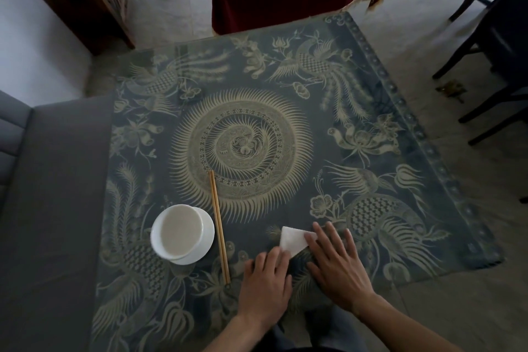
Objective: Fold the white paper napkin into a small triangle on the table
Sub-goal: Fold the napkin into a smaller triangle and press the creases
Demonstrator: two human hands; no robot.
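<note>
Right of the bowl (183,233) and chopsticks (219,230), the napkin (294,240), already a small triangle, lies on the patterned desk (357,111) under the flat, open-fingered left hand (264,280) and right hand (335,263); firm, even pressing along the fold should set the crease.

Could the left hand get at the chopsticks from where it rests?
Probably yes. The left hand lies on the table with its fingers touching the napkin, and the chopsticks lie just to its left, with only bare tablecloth between them; the bowl sits beyond them.

One head-worn camera looks steeply down (wide-angle) from close above the table (357,134).
</note>
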